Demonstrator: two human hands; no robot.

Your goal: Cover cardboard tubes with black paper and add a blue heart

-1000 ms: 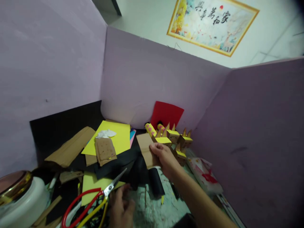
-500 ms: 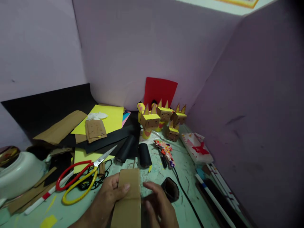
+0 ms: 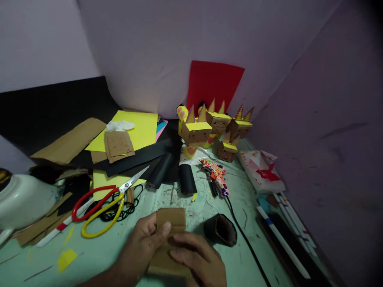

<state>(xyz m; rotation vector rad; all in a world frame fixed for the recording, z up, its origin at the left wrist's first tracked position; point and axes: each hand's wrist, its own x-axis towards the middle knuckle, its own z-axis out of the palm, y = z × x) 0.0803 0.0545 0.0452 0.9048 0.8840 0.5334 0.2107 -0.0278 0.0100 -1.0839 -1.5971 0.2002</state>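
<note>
A creased strip of brown cardboard (image 3: 171, 217) is held low in front of me, just above the table. My left hand (image 3: 143, 247) grips its left edge, the thumb lying across the front face. On the lower part, my right hand (image 3: 200, 257) lays its bent fingers over the face near a crease; the thumb is hidden. The strip bends at this crease, and its lower end is partly covered by the right hand. Just right of the hands, a dark cardboard tube (image 3: 221, 230) lies on its side with its opening facing me.
Scissors (image 3: 127, 185) with red and yellow handles lie left. Black rolls (image 3: 187, 179), a patterned glue gun (image 3: 217, 173) with black cord and yellow-topped cardboard box figures (image 3: 196, 133) stand farther back. Markers (image 3: 284, 243) lie right, a white pot (image 3: 26, 203) far left.
The cardboard strip has bent at its crease, and my right hand has moved left from beside it onto its face. The view has tilted down, so the table's things sit higher.
</note>
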